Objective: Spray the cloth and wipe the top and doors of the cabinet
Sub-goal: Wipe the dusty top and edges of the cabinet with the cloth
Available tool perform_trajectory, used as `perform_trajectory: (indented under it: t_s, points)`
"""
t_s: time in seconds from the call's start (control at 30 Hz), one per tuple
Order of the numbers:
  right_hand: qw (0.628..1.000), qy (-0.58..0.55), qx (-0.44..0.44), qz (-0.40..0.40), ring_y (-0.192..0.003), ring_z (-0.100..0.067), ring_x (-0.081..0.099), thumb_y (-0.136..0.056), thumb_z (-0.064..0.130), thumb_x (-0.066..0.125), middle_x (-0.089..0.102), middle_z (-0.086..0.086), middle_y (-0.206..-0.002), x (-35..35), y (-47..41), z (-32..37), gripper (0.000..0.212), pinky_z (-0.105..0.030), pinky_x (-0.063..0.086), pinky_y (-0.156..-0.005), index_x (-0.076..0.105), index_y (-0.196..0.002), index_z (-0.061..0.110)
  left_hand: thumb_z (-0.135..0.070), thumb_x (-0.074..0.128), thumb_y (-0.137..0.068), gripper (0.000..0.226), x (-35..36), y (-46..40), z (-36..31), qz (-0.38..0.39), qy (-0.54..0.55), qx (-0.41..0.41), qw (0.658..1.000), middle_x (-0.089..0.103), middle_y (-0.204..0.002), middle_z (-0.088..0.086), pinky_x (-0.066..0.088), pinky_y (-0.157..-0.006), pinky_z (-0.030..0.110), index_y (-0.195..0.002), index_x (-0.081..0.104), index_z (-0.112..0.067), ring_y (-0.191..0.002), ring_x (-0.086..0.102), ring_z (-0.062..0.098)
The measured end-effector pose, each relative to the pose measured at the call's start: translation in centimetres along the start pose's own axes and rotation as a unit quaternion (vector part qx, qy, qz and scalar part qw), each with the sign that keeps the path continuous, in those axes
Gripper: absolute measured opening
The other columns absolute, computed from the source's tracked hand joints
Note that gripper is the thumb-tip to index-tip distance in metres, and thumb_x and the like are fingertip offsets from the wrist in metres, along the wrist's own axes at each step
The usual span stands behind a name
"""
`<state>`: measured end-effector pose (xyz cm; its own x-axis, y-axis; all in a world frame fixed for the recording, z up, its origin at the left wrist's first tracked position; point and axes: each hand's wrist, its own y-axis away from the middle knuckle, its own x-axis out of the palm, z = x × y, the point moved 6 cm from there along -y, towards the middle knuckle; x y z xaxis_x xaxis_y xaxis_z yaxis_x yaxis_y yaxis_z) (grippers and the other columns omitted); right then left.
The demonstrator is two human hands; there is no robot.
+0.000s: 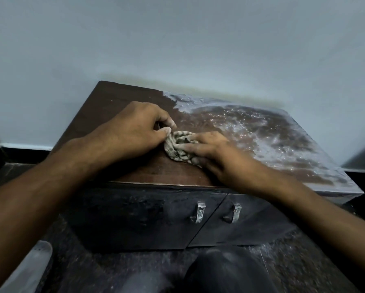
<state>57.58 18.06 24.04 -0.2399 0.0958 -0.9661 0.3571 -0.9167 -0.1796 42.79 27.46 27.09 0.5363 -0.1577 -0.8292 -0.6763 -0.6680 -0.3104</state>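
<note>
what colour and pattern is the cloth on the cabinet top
The cloth is pale beige with dark blotchy spots, seen best in the head view.

1. Worn on the head; looked forward and steeply down over the cabinet [135, 176] from its front side.
2. Faced the wall [177, 39] behind, which filled the upper half of the frame.
3. Sat close: both forearms entered from the lower corners, with the left hand [135, 132] and right hand [215, 153] near centre.
4. Showed wide-angle bending at the edges.
5. Single view only; nothing shared with another.
</note>
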Motion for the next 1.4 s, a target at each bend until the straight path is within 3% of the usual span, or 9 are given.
perform_trajectory:
  t_s: [0.1,0.27,0.43,0.63,0.87,1.1,1.2,1.3,1.4]
  points:
    - [0.999,0.014,0.038,0.016,-0.118,-0.004,0.037,-0.101,0.024,0.051,0.048,0.001,-0.143,-0.9,-1.3,-2.7,0.043,-0.021,0.036,-0.102,0.048,-0.143,0.032,-0.025,0.065,-0.090,0.018,0.4,-0.3,-0.1,0.014,-0.001,-0.005,1.000,0.063,-0.087,-0.018,0.034,-0.058,0.005,-0.104,0.075,-0.031,-0.073,0.056,-0.011]
    - [0.994,0.016,0.106,0.009,-0.127,-0.022,0.040,-0.102,0.022,0.048,0.048,-0.003,-0.142,-1.0,-3.8,-3.2,0.043,-0.034,0.036,-0.107,0.047,-0.144,0.027,-0.023,0.065,-0.090,0.019,-1.0,-0.7,-0.3,-0.057,0.000,0.001,0.998,0.060,-0.092,-0.016,0.035,-0.064,0.007,-0.106,0.074,-0.028,-0.076,0.056,-0.007]
    - [0.998,-0.022,-0.047,0.022,-0.116,-0.006,0.038,-0.099,0.034,0.042,0.046,0.012,-0.134,1.0,1.3,3.5,0.042,-0.014,0.034,-0.092,0.047,-0.140,0.039,-0.023,0.065,-0.090,0.015,-1.4,-0.3,1.3,-0.063,0.017,-0.022,0.998,0.065,-0.087,-0.023,0.032,-0.061,-0.006,-0.098,0.076,-0.029,-0.077,0.051,-0.027]
    - [0.995,0.020,0.098,0.021,-0.118,-0.002,0.025,-0.101,0.030,0.043,0.040,0.002,-0.150,-0.9,-1.9,-2.7,0.045,-0.025,0.028,-0.101,0.041,-0.145,0.037,-0.025,0.065,-0.092,0.015,0.0,-0.8,1.8,-0.008,0.006,-0.022,1.000,0.071,-0.097,-0.016,0.034,-0.063,0.004,-0.101,0.076,-0.030,-0.081,0.057,-0.011]
    - [0.998,-0.002,-0.054,0.032,-0.119,0.000,0.037,-0.098,0.039,0.037,0.044,0.013,-0.137,0.6,1.2,2.4,0.043,-0.010,0.034,-0.087,0.044,-0.140,0.042,-0.025,0.065,-0.091,0.014,-0.5,-1.4,3.0,-0.018,0.003,-0.031,0.999,0.071,-0.095,-0.019,0.034,-0.064,0.004,-0.098,0.077,-0.030,-0.081,0.056,-0.015]
    - [0.994,0.041,0.101,0.004,-0.119,-0.022,0.041,-0.103,0.025,0.045,0.049,-0.007,-0.136,-1.0,-7.3,-5.9,0.043,-0.028,0.032,-0.098,0.045,-0.146,0.027,-0.026,0.067,-0.090,0.013,-0.7,-2.5,3.2,-0.004,0.023,-0.047,0.999,0.071,-0.097,-0.019,0.038,-0.067,0.009,-0.098,0.077,-0.031,-0.084,0.058,-0.011]
    - [0.999,0.011,0.040,-0.019,-0.115,-0.018,0.041,-0.102,0.029,0.045,0.049,0.000,-0.133,0.1,-7.4,-3.4,0.042,-0.030,0.037,-0.097,0.046,-0.144,0.035,-0.026,0.065,-0.091,0.016,-0.9,-4.1,3.4,0.004,0.002,-0.045,0.999,0.070,-0.100,-0.016,0.037,-0.065,0.010,-0.103,0.075,-0.030,-0.083,0.057,-0.009]
    - [0.999,-0.003,-0.035,-0.010,-0.118,-0.010,0.039,-0.100,0.034,0.044,0.046,0.007,-0.138,0.7,-5.0,-2.5,0.043,-0.016,0.030,-0.095,0.043,-0.143,0.038,-0.025,0.065,-0.091,0.019,-0.8,-5.1,4.1,0.005,-0.013,-0.040,0.999,0.070,-0.101,-0.015,0.037,-0.065,0.009,-0.107,0.073,-0.029,-0.083,0.056,-0.010]
    - [1.000,0.013,0.014,-0.002,-0.114,-0.009,0.038,-0.102,0.027,0.047,0.048,0.002,-0.136,-0.5,-6.5,-6.3,0.043,-0.026,0.036,-0.096,0.045,-0.144,0.034,-0.024,0.066,-0.091,0.023,-0.2,-5.8,4.8,0.011,-0.024,-0.033,0.999,0.062,-0.092,-0.021,0.035,-0.064,0.007,-0.113,0.071,-0.028,-0.079,0.054,-0.012]
